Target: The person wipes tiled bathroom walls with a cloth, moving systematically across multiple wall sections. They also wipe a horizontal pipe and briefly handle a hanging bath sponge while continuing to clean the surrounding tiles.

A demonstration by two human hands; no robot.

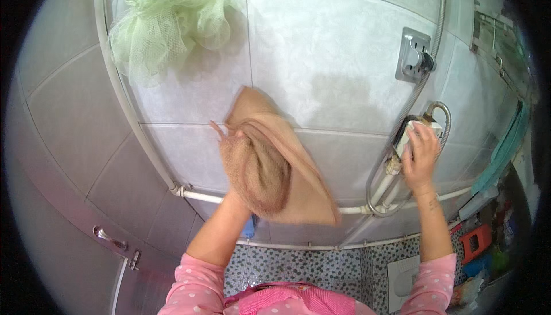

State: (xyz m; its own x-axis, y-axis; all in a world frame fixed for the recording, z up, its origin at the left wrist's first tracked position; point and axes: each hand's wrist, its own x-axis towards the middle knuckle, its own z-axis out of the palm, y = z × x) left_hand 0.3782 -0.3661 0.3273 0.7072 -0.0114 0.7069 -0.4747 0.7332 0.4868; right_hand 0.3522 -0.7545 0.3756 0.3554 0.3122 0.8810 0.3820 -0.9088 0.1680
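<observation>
A brown towel (261, 168) is bunched in my left hand (237, 134) against the grey tiled wall. Its folds hide most of that hand; only some fingertips show at the upper left. One pointed end of the cloth hangs down to the right. Over on the right, my right hand (422, 157) has its fingers bent over a white box-like water fitting (431, 128) on the wall pipes. A flexible metal hose (414, 94) runs up beside it, and another curved hose (446, 114) bends round its far side.
A pale green mesh bath puff (172, 25) hangs at the upper left. Near the hose is a wall socket (412, 55) with a plug in it. White pipes (204, 197) cross the wall. A red plastic stool (475, 243) stands at the lower right, above a speckled floor (287, 266).
</observation>
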